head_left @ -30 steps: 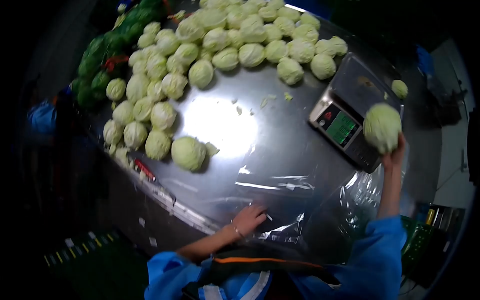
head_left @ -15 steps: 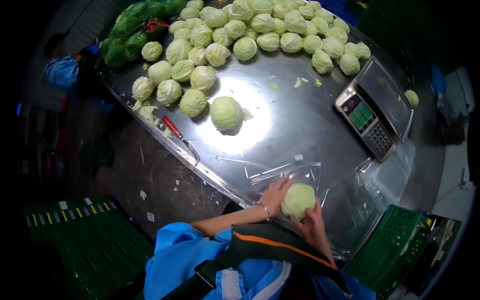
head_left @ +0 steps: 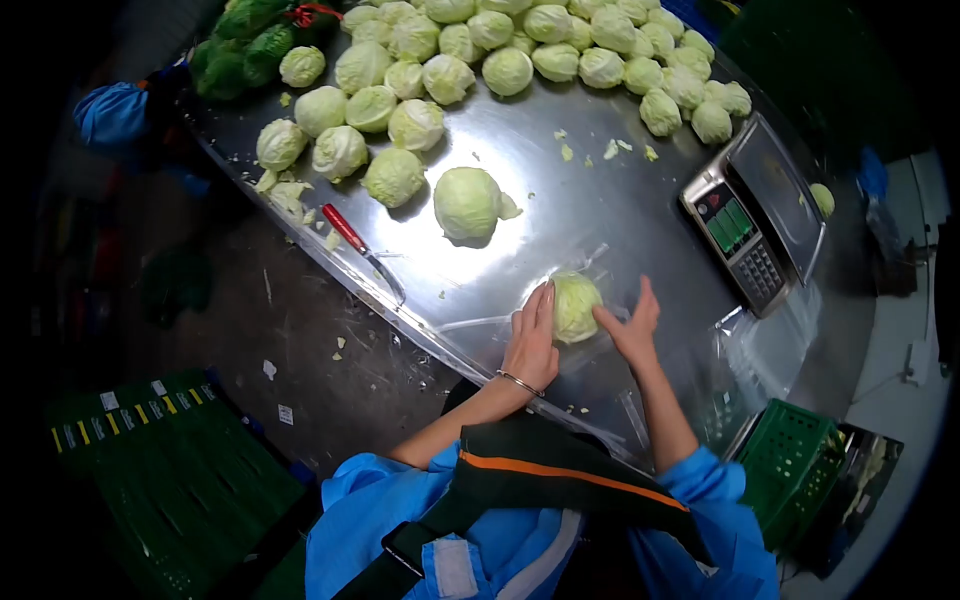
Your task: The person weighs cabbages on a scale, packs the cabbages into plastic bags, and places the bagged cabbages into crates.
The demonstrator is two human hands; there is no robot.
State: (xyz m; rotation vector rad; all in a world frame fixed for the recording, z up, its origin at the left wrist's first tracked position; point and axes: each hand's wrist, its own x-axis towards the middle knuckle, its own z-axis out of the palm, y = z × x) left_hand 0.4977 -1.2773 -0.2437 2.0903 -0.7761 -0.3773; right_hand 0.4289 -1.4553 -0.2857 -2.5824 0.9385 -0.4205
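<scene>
A pale green cabbage (head_left: 574, 307) lies on clear plastic film near the front edge of the metal table. Against its left side rests my left hand (head_left: 532, 343), fingers extended and close together, a bracelet at the wrist. My right hand (head_left: 634, 322) is at the right side, thumb near the cabbage and the other fingers spread away from it. Behind them sits a larger cabbage (head_left: 467, 204) with a loose leaf. To the left lies a knife with a red handle (head_left: 344, 228) and a curved blade.
Many cabbages (head_left: 508, 71) cover the back and left of the metal table (head_left: 600, 205). A scale (head_left: 752, 226) stands at the right, above a stack of plastic bags (head_left: 775, 340). Green crates (head_left: 790, 462) are at lower right and left. Another person's blue sleeve (head_left: 112, 114) shows at upper left.
The small cabbage, first in my right hand by the scale, came to the front, then moved farther up the table into the film. My right hand has opened away from it.
</scene>
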